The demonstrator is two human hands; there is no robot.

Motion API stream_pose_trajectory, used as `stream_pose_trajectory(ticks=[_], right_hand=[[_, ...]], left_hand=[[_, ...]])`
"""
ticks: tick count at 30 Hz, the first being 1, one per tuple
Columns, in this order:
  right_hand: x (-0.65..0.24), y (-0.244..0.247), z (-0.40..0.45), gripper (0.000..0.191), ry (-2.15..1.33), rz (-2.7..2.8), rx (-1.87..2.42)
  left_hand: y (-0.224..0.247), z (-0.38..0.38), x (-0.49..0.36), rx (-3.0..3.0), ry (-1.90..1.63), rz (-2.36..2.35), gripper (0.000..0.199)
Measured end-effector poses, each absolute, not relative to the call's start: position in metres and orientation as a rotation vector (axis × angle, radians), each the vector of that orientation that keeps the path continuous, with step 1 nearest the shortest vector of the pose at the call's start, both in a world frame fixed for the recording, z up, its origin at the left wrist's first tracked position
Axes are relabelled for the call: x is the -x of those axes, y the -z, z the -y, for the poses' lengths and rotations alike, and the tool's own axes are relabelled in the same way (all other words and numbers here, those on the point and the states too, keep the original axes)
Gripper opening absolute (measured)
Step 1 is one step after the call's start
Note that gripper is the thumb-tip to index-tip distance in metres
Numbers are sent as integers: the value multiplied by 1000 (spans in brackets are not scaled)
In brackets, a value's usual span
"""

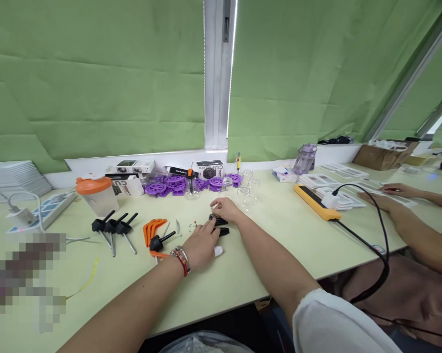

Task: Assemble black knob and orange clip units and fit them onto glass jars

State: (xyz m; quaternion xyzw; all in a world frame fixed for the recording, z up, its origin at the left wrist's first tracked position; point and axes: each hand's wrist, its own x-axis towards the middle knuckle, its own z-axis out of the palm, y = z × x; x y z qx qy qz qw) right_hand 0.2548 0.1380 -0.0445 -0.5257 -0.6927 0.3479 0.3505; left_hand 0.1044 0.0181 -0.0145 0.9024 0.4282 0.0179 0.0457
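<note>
My left hand (201, 245), with bracelets at the wrist, lies low on the table with its fingers stretched toward a few small black parts (223, 231). Opposite it, my right hand (226, 211) has its thumb and fingertips pinched together just above the black parts. Whatever sits in that pinch is too small to make out. Tiny metal pieces (194, 225) and silver pins (178, 227) lie left of my hands. Beside these are orange bent handles (152, 229) and a black piece with a spout-like arm (158, 242). A small white object (218, 251) shows by my left thumb.
Behind my hands stand purple plastic parts (174, 185), clear cups (244, 191) and boxes (128, 185). Left are black-headed metal rods (123, 227) and an orange-lidded shaker (95, 193). An orange power strip (316, 202) lies right, near a co-worker's hands (380, 201) on white frames.
</note>
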Motion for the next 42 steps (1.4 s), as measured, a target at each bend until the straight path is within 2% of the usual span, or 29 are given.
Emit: stream_pose_trajectory(ticks=[7,14,17,23,32,42], right_hand=[[-260,46,-136,24,-940,1836,1302],[-259,41,-132,24,-874,1875,1299],[-260,36,-131,26,-735,1903,1354],[-258,29,-131,36,-245,2147,1669],[-261,28,-130,20,-320,2300,1721],[-262,28,-125,34,-269,2270,1713]], left_hand=[[25,-21,-101,-2724,-37,-1301,62],[29,-21,-102,-2712,-51,-1324,61],[29,-21,-102,-2719,-42,-1327,62],[30,-22,-102,-2718,-65,-1323,60],[29,-21,-103,-2683,-62,-1340,61],[18,-16,-102,-2706,-43,-1345,61]])
